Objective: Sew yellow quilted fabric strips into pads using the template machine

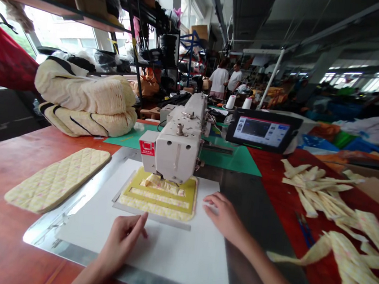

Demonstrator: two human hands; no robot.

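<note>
A yellow quilted fabric panel (pixel 158 212) lies under the head of a white sewing machine (pixel 178 154). Over the panel sits a yellow-green slotted template (pixel 133 189), with a fabric strip (pixel 163 184) bunched in its upper slot. Just in front of the panel's near edge, my left hand (pixel 123 236) hovers over a white sheet (pixel 96 222), index finger stretched out and the others loosely curled, holding nothing visible. To the right of the panel is my right hand (pixel 224 213), its fingers extended and apart near the sheet's right edge, with nothing seen in them.
Another quilted panel (pixel 59 178) rests on the red table at left, with bundled panels (pixel 85 99) behind it. A control screen (pixel 263 129) stands at back right. Loose fabric strips (pixel 320 187) and blue-handled snips (pixel 305 231) lie on the right. Two people stand in the background.
</note>
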